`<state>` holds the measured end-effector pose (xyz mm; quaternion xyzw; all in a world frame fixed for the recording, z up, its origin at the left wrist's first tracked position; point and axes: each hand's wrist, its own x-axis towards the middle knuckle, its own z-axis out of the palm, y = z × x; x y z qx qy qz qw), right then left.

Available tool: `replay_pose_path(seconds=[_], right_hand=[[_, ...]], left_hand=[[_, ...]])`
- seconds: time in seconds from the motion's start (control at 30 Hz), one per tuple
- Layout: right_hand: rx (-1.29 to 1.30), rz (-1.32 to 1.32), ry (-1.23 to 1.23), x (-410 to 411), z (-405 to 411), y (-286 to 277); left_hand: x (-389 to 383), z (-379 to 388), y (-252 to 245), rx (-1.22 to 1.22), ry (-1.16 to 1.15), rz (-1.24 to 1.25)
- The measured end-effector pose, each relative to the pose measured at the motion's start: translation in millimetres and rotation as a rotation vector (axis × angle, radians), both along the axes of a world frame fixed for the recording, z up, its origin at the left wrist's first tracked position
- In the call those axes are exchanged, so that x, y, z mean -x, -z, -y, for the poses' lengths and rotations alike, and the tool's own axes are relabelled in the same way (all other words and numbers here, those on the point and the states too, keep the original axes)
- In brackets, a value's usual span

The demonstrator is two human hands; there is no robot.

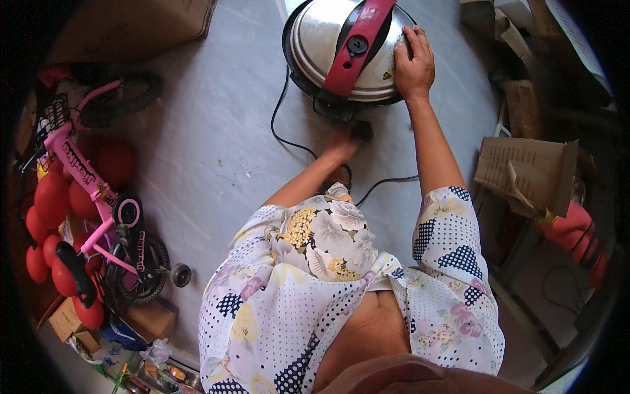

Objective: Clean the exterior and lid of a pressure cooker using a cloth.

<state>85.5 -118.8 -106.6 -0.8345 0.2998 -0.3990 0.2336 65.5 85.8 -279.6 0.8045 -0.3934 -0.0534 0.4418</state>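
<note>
An electric griddle pan with a domed, shiny metal lid [315,37] stands on the floor at the top. A dark red handle bar [343,78] with a black knob [357,46] crosses the lid. My right hand [417,66] rests spread on the lid's right side, by a worn sticker. Below the pan's black front grip [334,109], my left hand [344,144] is closed around a small dark object [362,131], too blurred to identify. From the pan's left side a black power cord [273,120] runs down past my left wrist.
A pink child's bicycle [81,167] and red balloons [51,197] are on the left. Cardboard boxes stand at the upper left [142,24] and right [521,170]. Another stretch of black cord [389,181] lies on the grey tiled floor [221,123], near my foot.
</note>
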Motion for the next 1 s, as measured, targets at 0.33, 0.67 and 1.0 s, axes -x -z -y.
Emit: replay_pose_path(seconds=[0.33,0.67,1.0], right_hand=[[-0.361,0.178,-0.007,85.7,-43.1,11.6],[-1.304,0.266,-0.353,126.1,-144.1,21.4],[-1.628,0.469,-0.412,106.2,-163.4,30.9]], left_hand=[[4.1,-25.9,-120.2,0.067,0.225,-0.521],[-42.1,-80.9,-180.3,0.364,-0.121,-0.021],[-15.7,-48.3,-172.6,-0.009,0.497,0.035]])
